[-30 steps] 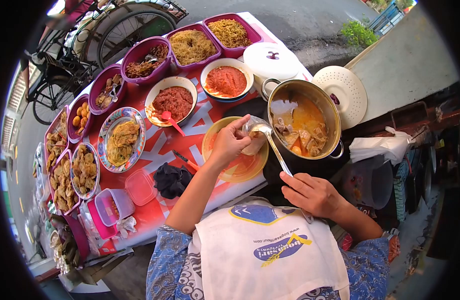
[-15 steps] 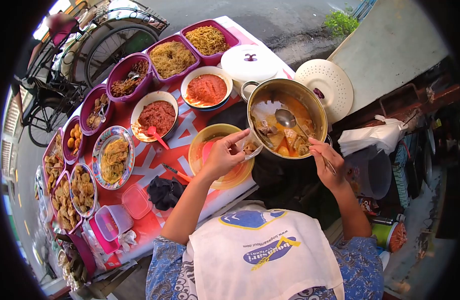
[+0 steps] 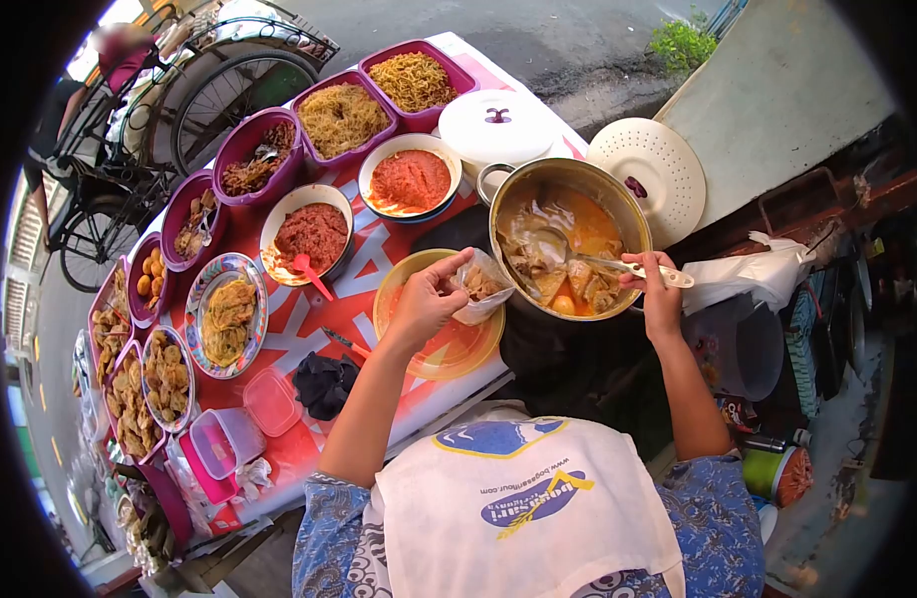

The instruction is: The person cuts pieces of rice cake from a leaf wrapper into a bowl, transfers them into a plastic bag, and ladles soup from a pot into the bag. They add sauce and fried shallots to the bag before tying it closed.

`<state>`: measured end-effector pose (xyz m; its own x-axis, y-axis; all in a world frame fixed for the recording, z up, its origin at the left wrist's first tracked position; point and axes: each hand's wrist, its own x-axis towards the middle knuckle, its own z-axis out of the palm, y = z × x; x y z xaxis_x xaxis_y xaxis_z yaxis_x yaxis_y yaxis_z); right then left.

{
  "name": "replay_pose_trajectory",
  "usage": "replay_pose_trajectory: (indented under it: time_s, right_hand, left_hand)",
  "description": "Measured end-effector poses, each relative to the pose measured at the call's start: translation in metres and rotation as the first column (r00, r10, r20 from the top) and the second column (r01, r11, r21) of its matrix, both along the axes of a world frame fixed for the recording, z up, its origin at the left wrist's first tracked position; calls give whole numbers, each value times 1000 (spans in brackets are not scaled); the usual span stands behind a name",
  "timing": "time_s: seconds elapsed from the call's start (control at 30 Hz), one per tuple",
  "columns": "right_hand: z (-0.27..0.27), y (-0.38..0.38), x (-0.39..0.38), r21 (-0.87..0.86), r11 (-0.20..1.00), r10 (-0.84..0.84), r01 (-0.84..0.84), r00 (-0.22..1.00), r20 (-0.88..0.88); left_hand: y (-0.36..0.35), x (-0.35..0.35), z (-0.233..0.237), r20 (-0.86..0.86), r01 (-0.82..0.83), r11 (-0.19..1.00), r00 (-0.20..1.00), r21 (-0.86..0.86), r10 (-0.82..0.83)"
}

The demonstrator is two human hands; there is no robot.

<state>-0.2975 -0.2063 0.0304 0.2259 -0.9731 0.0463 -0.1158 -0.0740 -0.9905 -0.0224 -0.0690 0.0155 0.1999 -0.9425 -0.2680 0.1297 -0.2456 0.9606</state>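
Clearly, the left hand (image 3: 429, 304) has its grip closed on a clear bag (image 3: 480, 286) of food, over the yellow bowl's (image 3: 466, 349) 2 o'clock side, partly covering it. The right hand (image 3: 660, 289) grips the spoon (image 3: 602, 262), whose tip is half hidden in the pot's (image 3: 578, 172) broth. From the pot, a white lid (image 3: 493, 138) lies at 11 o'clock, white plastic (image 3: 746, 279) at 3. Far off at 10, a person (image 3: 123, 58) is blurred.

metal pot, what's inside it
The metal pot holds orange broth, pieces of food and the dipped end of a spoon. Whatever lies deeper is covered by broth and food.
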Motion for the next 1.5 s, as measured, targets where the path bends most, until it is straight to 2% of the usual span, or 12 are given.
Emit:
replay_pose_trajectory:
  time_s: [0.1, 0.3, 0.37, 0.43, 0.57, 0.67, 0.8, 1.1, 1.27, 1.37, 1.43, 1.5]
  right_hand:
    - [-4, 3, 3, -1, 999, 33, -33, 999, -12]
    - [0, -12, -10, 129, 987, -109, 92, 985, 132]
    - [3, -9, -11, 82, 993, -94, 84, 989, 118]
    - [9, -3, -8, -98, 994, -39, 42, 999, 26]
    - [7, -4, -10, -126, 986, -106, 110, 994, 37]
    - [11, -5, -15, -3, 978, -207, 211, 963, 175]
    - [31, 1, -14, 50, 980, -201, 195, 954, 221]
    - [70, 39, 21, 99, 995, -43, 12, 947, 319]
    - [59, 72, 44, -69, 996, 72, -59, 978, 194]
    - [52, 93, 48, -360, 908, 219, -213, 975, -27]
    - [45, 97, 44, -630, 654, 274, -419, 907, -319]
    - [49, 102, 48, -691, 475, 363, -545, 837, -410]
  left_hand:
    - [-3, -1, -1, -27, 1, 1000, 1000, -4, -1]
    - [-2, 2, -1, 12, 4, 1000, 1000, 19, -4]
    - [-3, 3, -6, -15, -1, 1000, 1000, -17, 1]
    - [-4, 2, -4, -8, 1, 1000, 1000, -6, -1]
    - [-4, 2, -3, -8, 9, 1000, 1000, -2, -9]
    - [-6, 3, -5, 7, 0, 1000, 1000, -3, 0]
    - [-9, 6, -10, -6, 0, 1000, 1000, -3, 0]
    - [-12, 12, -22, -183, -31, 997, 983, -65, 18]
    - [-10, 14, -20, -330, -105, 982, 943, -155, 49]
    - [-6, 16, -10, -358, -90, 982, 933, -164, 26]
    - [-6, 17, -16, -344, -110, 983, 937, -145, 54]
    - [-5, 18, -18, -329, -129, 984, 941, -124, 82]
